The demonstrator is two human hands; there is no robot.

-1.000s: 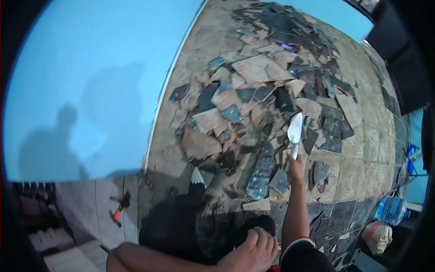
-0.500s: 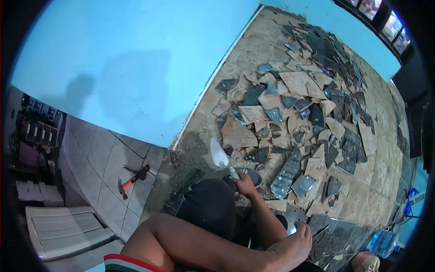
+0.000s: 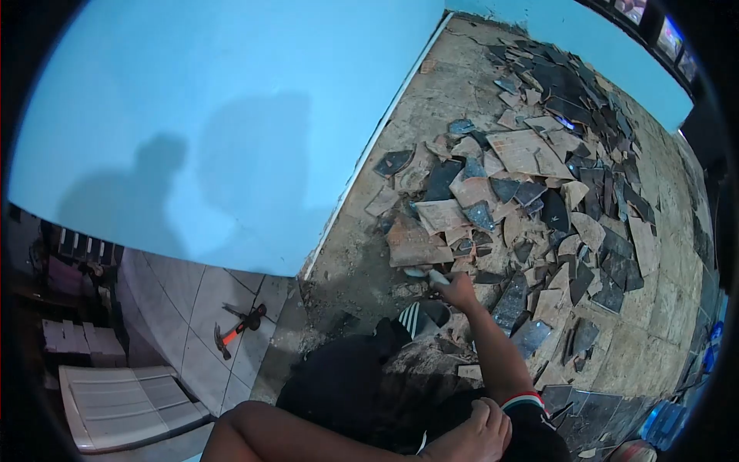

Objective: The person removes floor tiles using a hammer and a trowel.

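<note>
My right hand (image 3: pixel 459 292) is closed around the pale handle of a pointed trowel (image 3: pixel 416 272). Its blade lies low, at the near edge of a broken tile piece (image 3: pixel 417 243) with a tan back. Beneath that arm a dark shoe (image 3: pixel 425 317) with white stripes rests on the dusty floor. My left hand (image 3: pixel 479 433) lies across my lap near the right sleeve, fingers curled together. Whatever may be inside those fingers is hidden.
Broken dark and tan tiles (image 3: pixel 531 154) cover the floor ahead. A blue wall (image 3: pixel 254 154) stands at the left. On white tiles (image 3: pixel 173 289) lies an orange-handled hammer (image 3: pixel 231 335), against another dark tool. A water bottle (image 3: pixel 663 425) is at lower right.
My right hand has reached forward and right with the trowel, and its blade has come down to the tile piece. My left hand has shifted slightly down and left. The view has tilted.
</note>
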